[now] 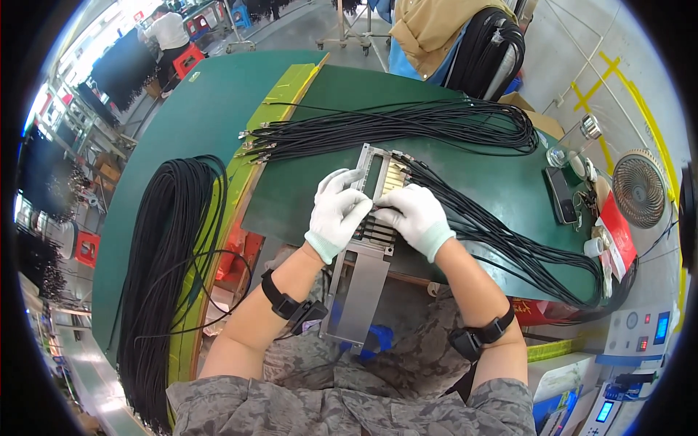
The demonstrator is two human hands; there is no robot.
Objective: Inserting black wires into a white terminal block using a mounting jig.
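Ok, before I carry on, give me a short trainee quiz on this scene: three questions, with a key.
1. True or false: the left hand and the right hand are both bare.
2. Which lies to the left of both hands: (a) a looped black cable bundle, (b) a glass bottle, (c) a fan?
3. What colour is the tabletop around the metal fixture?

Key: 1. False; 2. a; 3. Green.
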